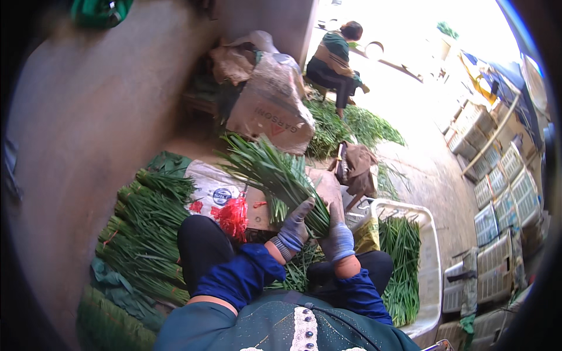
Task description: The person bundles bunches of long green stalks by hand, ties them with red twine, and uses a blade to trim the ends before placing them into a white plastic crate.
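Observation:
Between my knees I hold up a bunch of garlic chives (270, 171), its long flat green leaves fanning away to the upper left. My left hand (294, 225), in a greyish glove, closes around the lower part of the bunch from the left. On the other side my right hand (336, 229), also gloved, grips the same bunch near its lower end; some of its fingers are hidden. A tangle of red plastic ties (233, 217) lies beyond my left knee, on a printed white sack (208, 186). Loose green leaves (294, 274) lie in my lap area below the hands.
Many tied green bundles (149, 240) are piled at my left by the wall. At my right stands a white crate (432, 245) with more leaves inside. Ahead are a large sack (272, 108), a brown cloth (358, 167) and a seated person (332, 61). Stacked crates (494, 266) line the far right.

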